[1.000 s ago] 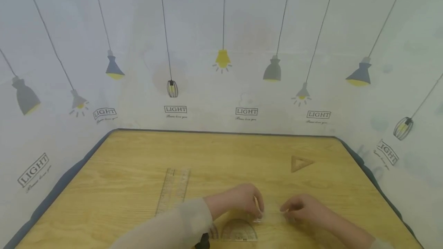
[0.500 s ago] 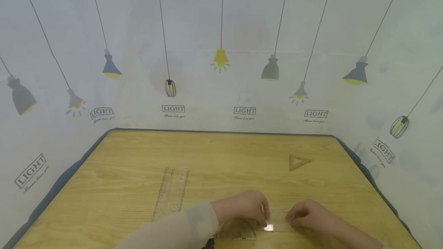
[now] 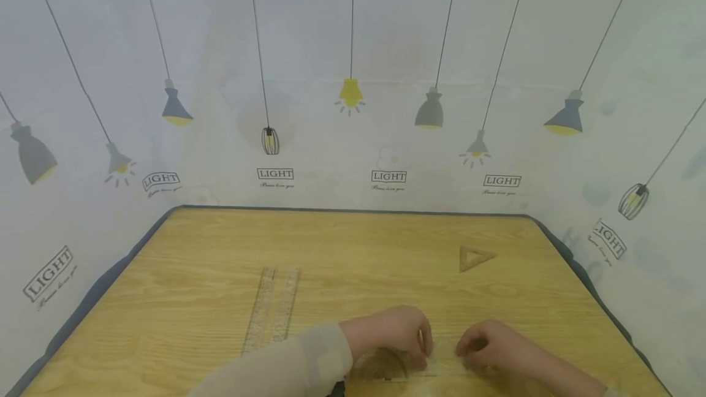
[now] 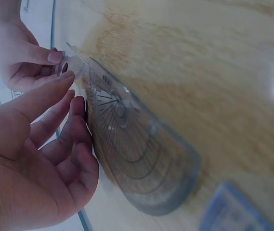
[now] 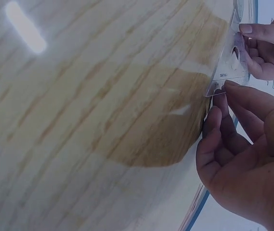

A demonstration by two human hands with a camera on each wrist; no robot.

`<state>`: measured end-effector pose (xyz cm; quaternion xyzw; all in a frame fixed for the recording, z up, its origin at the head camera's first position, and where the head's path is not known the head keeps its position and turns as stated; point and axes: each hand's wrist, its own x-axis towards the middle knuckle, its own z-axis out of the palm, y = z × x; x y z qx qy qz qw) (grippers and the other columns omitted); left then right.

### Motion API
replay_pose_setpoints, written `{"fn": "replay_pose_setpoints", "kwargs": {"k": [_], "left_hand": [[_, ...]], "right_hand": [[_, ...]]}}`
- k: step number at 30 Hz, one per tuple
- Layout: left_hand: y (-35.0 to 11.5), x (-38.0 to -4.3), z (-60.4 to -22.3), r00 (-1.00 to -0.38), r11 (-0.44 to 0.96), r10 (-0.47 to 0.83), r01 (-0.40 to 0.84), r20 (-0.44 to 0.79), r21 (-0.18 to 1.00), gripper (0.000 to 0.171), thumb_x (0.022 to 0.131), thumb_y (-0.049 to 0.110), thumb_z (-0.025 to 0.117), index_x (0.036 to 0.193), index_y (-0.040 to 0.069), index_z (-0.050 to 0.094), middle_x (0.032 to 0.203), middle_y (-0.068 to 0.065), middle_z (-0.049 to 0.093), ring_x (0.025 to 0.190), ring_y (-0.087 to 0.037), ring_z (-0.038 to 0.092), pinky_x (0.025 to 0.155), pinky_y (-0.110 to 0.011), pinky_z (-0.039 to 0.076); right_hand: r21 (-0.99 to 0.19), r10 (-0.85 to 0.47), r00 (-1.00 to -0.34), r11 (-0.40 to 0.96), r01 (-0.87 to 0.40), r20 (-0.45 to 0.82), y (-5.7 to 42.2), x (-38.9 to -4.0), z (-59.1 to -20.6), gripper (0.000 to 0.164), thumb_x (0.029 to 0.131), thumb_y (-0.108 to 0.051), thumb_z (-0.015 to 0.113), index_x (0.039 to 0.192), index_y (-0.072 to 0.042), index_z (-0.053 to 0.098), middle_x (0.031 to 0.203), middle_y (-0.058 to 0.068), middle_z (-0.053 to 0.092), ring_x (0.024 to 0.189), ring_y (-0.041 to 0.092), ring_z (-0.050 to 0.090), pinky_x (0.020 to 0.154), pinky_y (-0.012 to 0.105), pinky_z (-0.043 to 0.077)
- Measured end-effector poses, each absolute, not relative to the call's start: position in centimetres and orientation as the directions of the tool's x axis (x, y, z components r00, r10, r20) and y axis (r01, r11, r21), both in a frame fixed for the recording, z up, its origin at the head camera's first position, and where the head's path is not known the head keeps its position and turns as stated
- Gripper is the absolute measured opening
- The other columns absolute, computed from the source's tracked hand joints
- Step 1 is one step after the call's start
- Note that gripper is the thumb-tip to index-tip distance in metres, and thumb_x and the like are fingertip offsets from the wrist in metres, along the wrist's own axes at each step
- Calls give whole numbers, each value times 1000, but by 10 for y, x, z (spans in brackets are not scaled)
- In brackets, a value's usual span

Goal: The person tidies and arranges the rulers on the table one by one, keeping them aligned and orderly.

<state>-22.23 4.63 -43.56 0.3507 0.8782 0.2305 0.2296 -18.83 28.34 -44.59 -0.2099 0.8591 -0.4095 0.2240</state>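
My left hand [image 3: 405, 332] and my right hand [image 3: 488, 345] face each other over the near part of the table. Between them they hold a thin clear set square [image 5: 229, 70] with a hole and fine scale marks. In the right wrist view, each hand pinches one end between thumb and fingers. The head view shows the set square only faintly. Just left of it, a clear protractor [image 3: 380, 365] lies flat, partly hidden by my left hand and forearm. The left wrist view has the protractor [image 4: 132, 139] right beside my left fingers.
Farther left lies a clear ruler [image 3: 271, 308], its near end behind my left sleeve. A small triangle [image 3: 475, 258] with a cut-out centre rests at the back right. A blue-tinted clear piece [image 4: 233, 211] shows at the left wrist view's lower edge. Walls enclose the wood-grain table [image 3: 342, 244].
Both hands have shifted slightly right and nearer with the set square between them. A bright glint near my left fingertips half a second ago is gone.
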Motion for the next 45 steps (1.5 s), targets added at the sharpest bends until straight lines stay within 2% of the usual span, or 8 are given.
{"fn": "replay_pose_setpoints", "kwargs": {"k": [3, 10, 15, 23, 30, 37, 45], "left_hand": [[46, -223, -436, -645, 648, 722, 506, -249, 569, 15, 74, 13, 86, 80, 14, 73, 74, 11, 63, 70, -1, 55, 68, -16, 46], [45, -223, -436, -661, 673, 705, 509, -257, 538, 16, 73, 18, 87, 79, 17, 72, 76, 13, 61, 72, -2, 55, 71, -17, 46], [43, -224, -438, -679, 680, 691, 494, -247, 542, 19, 72, 20, 87, 79, 19, 70, 78, 13, 61, 74, -2, 55, 70, -18, 46], [43, -236, -441, -680, 654, 704, 510, -204, 558, 23, 72, 22, 87, 87, 19, 71, 80, 12, 61, 73, -2, 55, 70, -18, 47], [56, -255, -442, -693, 628, 698, 471, -180, 620, 23, 77, 24, 85, 94, 19, 70, 79, 11, 64, 69, -2, 58, 64, -19, 49], [70, -274, -438, -723, 601, 673, 416, -152, 683, 22, 79, 24, 83, 96, 19, 71, 81, 10, 63, 71, -4, 58, 64, -21, 49], [90, -297, -444, -804, 587, 584, 322, -113, 742, 22, 79, 26, 83, 97, 20, 71, 85, 9, 64, 77, -6, 58, 69, -24, 50]], "right_hand": [[-790, -540, -812, 587, -177, -219, 283, -189, -446, 11, 84, -5, 72, 96, -5, 73, 96, 5, 69, 85, 14, 59, 69, 25, 50], [-778, -531, -817, 604, -176, -227, 283, -189, -446, 14, 83, -6, 74, 96, -6, 73, 96, 4, 69, 87, 19, 61, 70, 27, 51], [-785, -521, -823, 598, -163, -225, 283, -189, -446, 19, 81, -5, 74, 100, -3, 72, 97, 6, 69, 85, 16, 59, 69, 26, 50], [-810, -539, -826, 552, -197, -166, 284, -194, -445, 24, 83, -1, 66, 106, 3, 68, 95, 7, 67, 79, 10, 59, 65, 25, 50], [-831, -528, -842, 514, -211, -113, 299, -209, -443, 26, 90, -5, 64, 112, 9, 64, 88, 7, 67, 74, 14, 63, 61, 29, 53], [-771, -452, -888, 594, -230, -84, 315, -229, -440, 28, 91, -10, 67, 114, 5, 65, 91, 2, 67, 82, 10, 61, 70, 25, 50], [-743, -407, -913, 619, -255, -26, 336, -257, -434, 31, 92, -11, 66, 115, 9, 63, 92, 5, 68, 83, 11, 62, 69, 27, 52]]}}
